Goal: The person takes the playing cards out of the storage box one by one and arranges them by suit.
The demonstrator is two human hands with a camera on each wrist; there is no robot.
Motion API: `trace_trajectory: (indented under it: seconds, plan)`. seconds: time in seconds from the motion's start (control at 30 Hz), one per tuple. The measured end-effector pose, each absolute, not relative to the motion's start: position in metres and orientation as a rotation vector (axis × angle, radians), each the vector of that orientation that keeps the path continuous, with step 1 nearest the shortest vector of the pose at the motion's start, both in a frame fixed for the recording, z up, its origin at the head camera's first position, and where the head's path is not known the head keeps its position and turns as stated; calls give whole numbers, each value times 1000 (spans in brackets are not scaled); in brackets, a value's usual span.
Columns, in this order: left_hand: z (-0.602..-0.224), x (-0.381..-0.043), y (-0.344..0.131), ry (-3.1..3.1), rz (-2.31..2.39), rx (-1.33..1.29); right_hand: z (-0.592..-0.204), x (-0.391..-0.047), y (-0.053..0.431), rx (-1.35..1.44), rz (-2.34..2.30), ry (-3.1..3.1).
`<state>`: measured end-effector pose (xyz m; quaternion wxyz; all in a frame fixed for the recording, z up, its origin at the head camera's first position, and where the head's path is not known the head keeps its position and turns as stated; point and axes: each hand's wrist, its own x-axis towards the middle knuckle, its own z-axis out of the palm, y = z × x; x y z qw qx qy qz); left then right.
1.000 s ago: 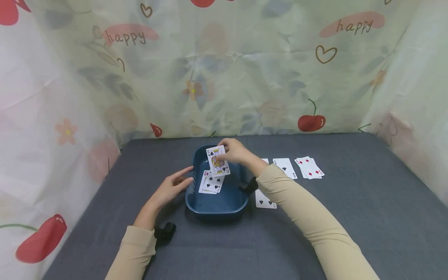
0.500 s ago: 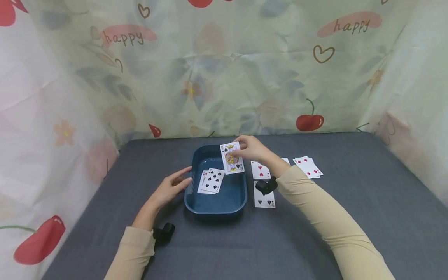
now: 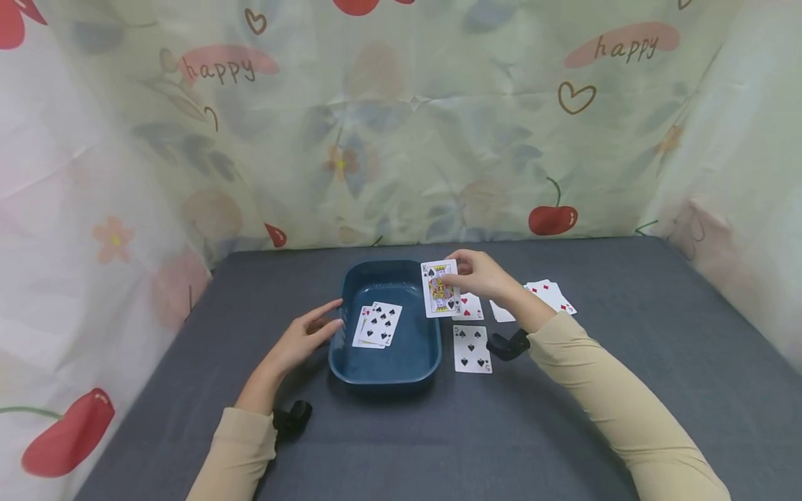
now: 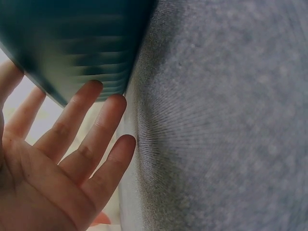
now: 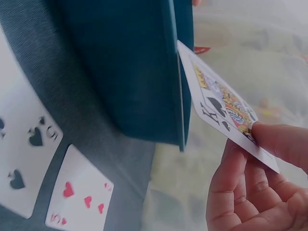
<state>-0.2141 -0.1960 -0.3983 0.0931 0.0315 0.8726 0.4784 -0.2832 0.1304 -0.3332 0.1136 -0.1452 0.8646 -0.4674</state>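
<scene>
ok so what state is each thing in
king of spades, held aloft, face showing
right grip, pinching the king
tray, upright, open-topped
left grip, fingers extended by the tray
tray cards, face up, overlapping
five of spades, flat, face up
five of hearts, flat, face up
diamond cards, face up, overlapping
another card, mostly hidden

Right hand and king of spades shifted to right side of blue tray, five of spades fully exposed

Head: even lt | L wrist: dim — cloth blurry | tray: soft shadow
</scene>
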Motion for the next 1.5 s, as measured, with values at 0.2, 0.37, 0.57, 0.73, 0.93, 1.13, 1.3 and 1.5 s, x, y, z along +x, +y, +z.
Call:
trace_trajectory:
  seconds: [0.2,0.37,0.57,0.73,0.93,1.13,1.3,1.5]
  plan:
    - [-400,-214,-198,2594,1426,104,-337,-278,145,-418,-1417,2526]
    - [-400,-214,-197,2594,1428,106,-342,-276,156,-414,-1416,2530]
    - [-399,-213,-197,2596,1421,102,-348,-271,165,-374,-1405,2523]
    - [-399,-213,-197,2591,1424,102,-354,-267,171,-369,-1391,2510]
    - [-400,-214,-196,2585,1424,85,-365,-265,175,-375,-1402,2466]
    - [-400,-214,-196,2584,1424,72,-375,-263,179,-370,-1391,2429]
    - [-401,-214,-196,2586,1423,65,-383,-262,182,-393,-1369,2391]
    - [-401,-215,-196,2586,1426,71,-390,-260,183,-442,-1349,2359]
